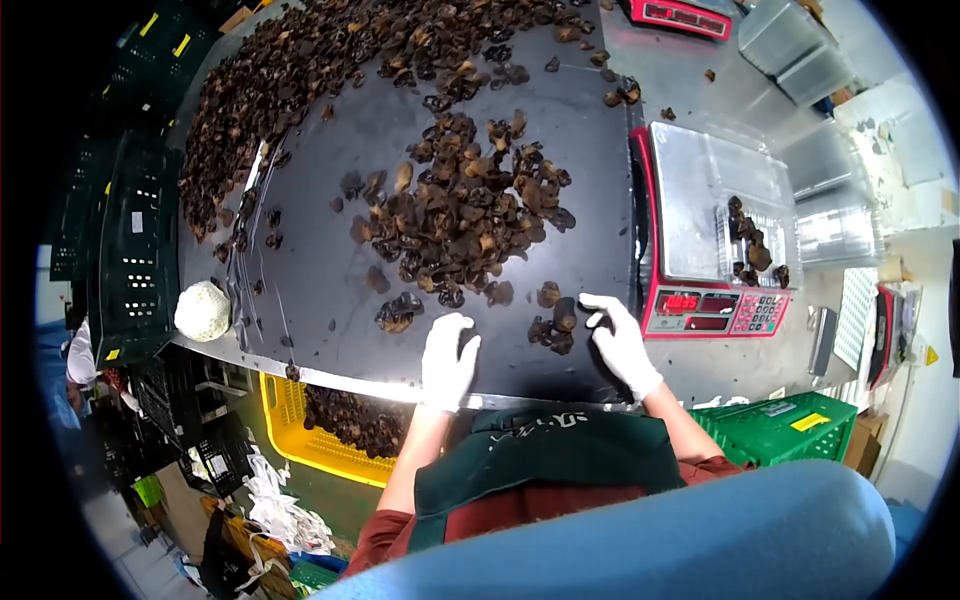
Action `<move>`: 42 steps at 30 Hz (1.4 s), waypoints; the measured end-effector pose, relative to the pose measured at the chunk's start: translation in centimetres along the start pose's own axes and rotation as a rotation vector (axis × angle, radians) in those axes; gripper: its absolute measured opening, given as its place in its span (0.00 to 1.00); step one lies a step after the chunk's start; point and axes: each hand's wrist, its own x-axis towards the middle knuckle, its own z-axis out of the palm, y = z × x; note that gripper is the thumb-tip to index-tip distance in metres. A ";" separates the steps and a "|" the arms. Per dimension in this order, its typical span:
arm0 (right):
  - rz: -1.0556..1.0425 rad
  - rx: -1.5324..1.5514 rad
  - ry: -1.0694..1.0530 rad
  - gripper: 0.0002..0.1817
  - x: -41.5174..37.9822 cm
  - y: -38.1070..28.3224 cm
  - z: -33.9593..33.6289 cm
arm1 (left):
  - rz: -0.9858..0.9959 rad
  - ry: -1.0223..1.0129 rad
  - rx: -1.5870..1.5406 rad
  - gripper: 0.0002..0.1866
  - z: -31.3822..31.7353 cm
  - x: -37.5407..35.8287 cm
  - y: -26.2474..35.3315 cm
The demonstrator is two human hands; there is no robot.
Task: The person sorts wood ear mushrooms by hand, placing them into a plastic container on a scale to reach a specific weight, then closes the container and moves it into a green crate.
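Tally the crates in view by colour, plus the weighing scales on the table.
Yellow crate: 1
Green crate: 1
Red weighing scales with a display: 2, the one beside the right hand and another at the top edge
Total: 4

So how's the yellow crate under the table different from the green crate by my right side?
The yellow crate sits under the table's near edge, to the left, and holds dark dried pieces. The green crate stands to the right, past the right hand, below the scale; it bears a yellow tag, and its contents cannot be seen. Both are slotted plastic crates below table level.
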 end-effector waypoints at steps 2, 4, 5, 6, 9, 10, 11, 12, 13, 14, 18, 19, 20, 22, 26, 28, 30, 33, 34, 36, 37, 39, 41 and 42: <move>-0.053 -0.195 0.033 0.29 -0.1 -1.4 0.7 | -0.390 -0.063 -0.488 0.15 -0.1 0.1 0.2; -0.339 -0.496 0.051 0.33 -0.1 -1.9 2.0 | -0.739 -0.139 -1.103 0.19 -0.6 1.0 1.0; -0.331 -0.572 0.038 0.35 -0.5 -2.4 2.8 | -0.807 -0.104 -1.339 0.16 -0.7 1.4 1.7; -0.369 -0.649 -0.026 0.38 -0.5 -2.3 3.4 | -0.942 -0.067 -1.414 0.15 -1.0 2.4 2.7; -0.480 -0.781 -0.086 0.31 -0.5 -1.2 5.4 | -0.930 -0.008 -1.357 0.13 -0.4 3.3 2.3; -0.520 -0.788 -0.068 0.23 0.0 -0.7 5.5 | -0.856 0.005 -1.293 0.12 -0.2 3.4 2.1; -0.500 -0.740 -0.063 0.21 0.6 -0.2 5.3 | -0.710 -0.089 -0.963 0.13 0.0 3.5 1.9; -0.479 -0.689 -0.060 0.19 1.3 0.0 4.9 | -0.570 -0.098 -0.783 0.14 0.1 4.0 2.6; -0.458 -0.637 -0.056 0.17 1.9 0.0 4.7 | -0.429 -0.107 -0.602 0.15 0.4 4.4 3.0; -0.408 -0.413 0.034 0.14 2.1 -0.1 4.4 | 0.030 0.020 -0.169 0.18 1.1 4.9 2.5; 0.506 0.995 -0.149 0.21 2.6 -1.8 1.9 | 0.146 -0.078 0.346 0.18 2.0 5.6 4.3; 0.583 1.184 -0.170 0.22 2.3 -1.5 1.5 | 0.136 -0.108 0.318 0.18 2.4 5.5 3.9; 0.595 1.268 -0.192 0.23 2.1 -1.2 1.3 | 0.127 -0.139 0.289 0.17 2.5 5.4 3.6; 0.632 1.383 -0.219 0.23 1.7 -2.0 1.1 | 0.181 -0.018 0.069 0.14 3.1 5.2 2.6; 0.515 1.137 -0.235 0.20 0.6 -3.7 1.5 | -0.548 -0.264 -0.949 0.13 1.7 4.6 3.2; 0.304 0.780 -0.271 0.20 0.3 -4.3 2.0 | -0.769 -0.282 -1.318 0.14 1.2 4.1 3.6; 0.207 0.633 -0.292 0.20 0.4 -4.1 2.5 | -0.824 -0.292 -1.515 0.15 0.9 3.7 4.1; 0.459 0.922 -0.300 0.25 0.6 -4.4 2.5 | -0.863 -0.314 -1.740 0.15 0.9 3.1 4.0; 0.612 1.101 -0.297 0.27 0.7 -4.6 2.4 | -0.886 -0.317 -1.798 0.16 0.9 2.9 3.9; 0.710 1.188 -0.291 0.32 0.8 -4.6 2.3 | -0.921 -0.308 -1.857 0.16 0.8 2.7 4.1; 0.758 1.231 -0.288 0.34 0.9 -4.6 2.3 | -0.937 -0.303 -1.885 0.16 0.8 2.7 4.2; 0.774 1.235 -0.246 0.34 0.8 -4.5 2.8 | -0.863 -0.312 -1.867 0.15 0.5 2.6 4.3; 0.797 1.246 -0.277 0.33 0.6 -3.4 3.2 | -0.821 -0.317 -1.818 0.15 0.1 2.5 4.4; 0.813 1.255 -0.331 0.32 0.5 -1.9 3.5 | -0.814 -0.315 -1.777 0.15 -0.2 2.4 4.4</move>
